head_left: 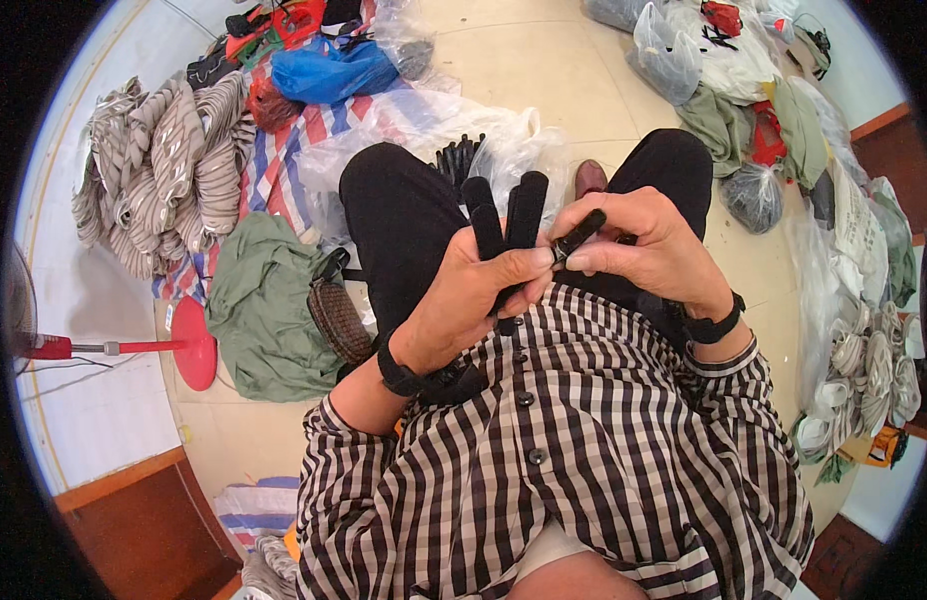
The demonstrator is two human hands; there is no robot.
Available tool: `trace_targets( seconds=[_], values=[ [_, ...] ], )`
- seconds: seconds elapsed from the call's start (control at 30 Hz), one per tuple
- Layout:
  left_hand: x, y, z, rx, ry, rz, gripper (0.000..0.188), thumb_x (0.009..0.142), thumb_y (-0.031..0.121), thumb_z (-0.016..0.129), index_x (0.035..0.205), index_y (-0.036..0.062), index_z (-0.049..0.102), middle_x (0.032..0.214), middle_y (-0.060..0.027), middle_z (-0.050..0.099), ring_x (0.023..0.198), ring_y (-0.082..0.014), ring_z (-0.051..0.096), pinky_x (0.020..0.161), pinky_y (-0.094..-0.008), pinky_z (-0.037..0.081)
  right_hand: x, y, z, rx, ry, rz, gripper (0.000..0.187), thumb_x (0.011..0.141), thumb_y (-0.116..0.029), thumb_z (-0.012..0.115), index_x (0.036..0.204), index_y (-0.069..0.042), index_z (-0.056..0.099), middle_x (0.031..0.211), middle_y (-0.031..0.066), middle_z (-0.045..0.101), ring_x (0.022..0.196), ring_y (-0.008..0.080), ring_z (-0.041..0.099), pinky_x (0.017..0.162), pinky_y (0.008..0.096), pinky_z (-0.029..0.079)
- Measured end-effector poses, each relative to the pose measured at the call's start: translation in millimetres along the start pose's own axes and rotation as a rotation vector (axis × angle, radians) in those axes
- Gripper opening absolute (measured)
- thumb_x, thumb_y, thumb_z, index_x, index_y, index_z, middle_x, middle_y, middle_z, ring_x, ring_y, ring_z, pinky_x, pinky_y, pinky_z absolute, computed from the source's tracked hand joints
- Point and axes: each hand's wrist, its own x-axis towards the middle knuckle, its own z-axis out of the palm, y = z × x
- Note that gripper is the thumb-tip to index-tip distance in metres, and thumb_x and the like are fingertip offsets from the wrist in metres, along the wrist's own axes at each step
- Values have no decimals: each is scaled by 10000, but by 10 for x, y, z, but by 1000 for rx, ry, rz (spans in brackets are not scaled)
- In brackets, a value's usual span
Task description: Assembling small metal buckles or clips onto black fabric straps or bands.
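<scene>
My left hand (469,285) is closed round several black strips (525,210) with rounded ends and a soft, fuzzy look, which fan upward from its fingers. Between the fingers and thumb of my right hand (649,245) is a short black strip (584,232) with a shinier side. Its lower end meets my left thumb and fingertips, so both hands pinch it there. Both hands are above my lap, close to the checked shirt. More black strips (459,158) stand bunched in a clear plastic bag (524,145) beyond my knees.
Striped fabric bundles (169,165) are heaped at the far left, by a blue bag (334,70). Nearer lies a green cloth (254,300), beside a red fan base (194,345). Filled plastic bags (754,200) and more bundles (869,370) line the right wall.
</scene>
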Motion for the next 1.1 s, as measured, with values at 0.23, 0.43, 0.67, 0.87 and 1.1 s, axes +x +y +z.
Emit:
trace_targets(
  seconds=[0.23,0.43,0.67,0.87,1.1],
  values=[
    [6,38,5,-23,-36,42,78,858,73,552,925,40,530,652,-38,530,506,-77,445,437,-198,326,-22,10,117,157,132,117,157,803,-51,620,950,1,597,700,-28,565,612,7,476,555,154,380],
    [52,-62,17,-55,33,141,119,879,132,563,889,15,579,689,-51,576,587,-101,535,494,-207,422,44,-90,158,-33,112,-76,124,819,-15,580,939,12,589,729,-4,548,663,36,550,570,166,399],
    [89,-59,-21,-68,-36,189,124,864,101,562,965,44,518,732,-49,570,633,-143,565,546,-250,459,62,-16,260,63,167,-133,213,843,20,518,1054,48,517,874,86,556,657,141,613,619,225,492],
    [35,-96,-73,157,57,227,141,878,85,539,956,-21,586,826,-71,629,766,-122,591,684,-240,470,22,33,221,-125,162,-86,178,815,32,541,993,32,531,826,65,546,640,113,587,595,235,470],
    [8,38,-173,188,212,267,148,834,109,507,822,-14,587,685,-80,602,404,-68,394,374,-196,267,30,-43,166,-751,98,-221,212,762,-35,587,961,-6,519,824,161,517,712,324,573,582,382,469]
  ],
)
